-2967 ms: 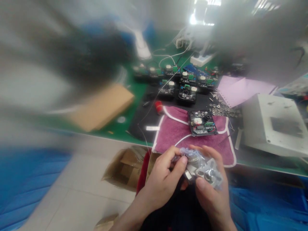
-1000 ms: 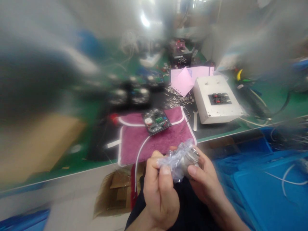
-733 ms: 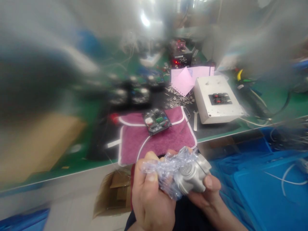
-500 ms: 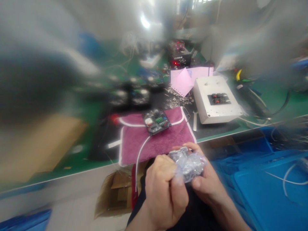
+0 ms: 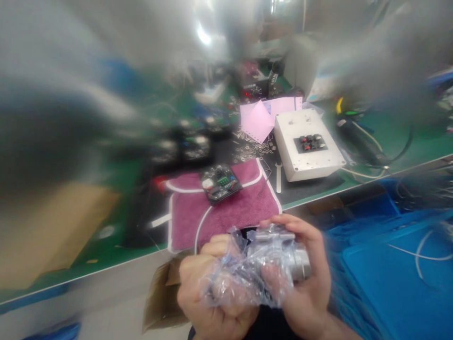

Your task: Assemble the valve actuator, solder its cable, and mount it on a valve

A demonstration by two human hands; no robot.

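Observation:
Clear plastic wrap [image 5: 244, 278] is stretched between my two hands, over my lap in front of the table edge. My left hand [image 5: 198, 288] is closed in a fist on the crumpled wrap. A silver metal part [image 5: 300, 263] with a round end sticks out of the wrap on the right; its exact kind cannot be made out. My right hand [image 5: 313, 288] grips this part, fingers behind it and thumb in front. Beyond the hands, a black circuit board unit [image 5: 220, 183] lies on a purple cloth [image 5: 230, 217] with white trim.
A white box [image 5: 307, 160] with terminals stands right of the cloth, beside a wrench [image 5: 278, 178]. Loose screws and nuts [image 5: 253, 152] lie near pink paper [image 5: 257, 122]. More boards [image 5: 196, 147] sit back left. Below are a cardboard box [image 5: 159, 302] and a blue bin [image 5: 396, 283].
My left hand has pulled the plastic to the left and stretched it out, and the silver part now shows at its right end. The view has shifted slightly.

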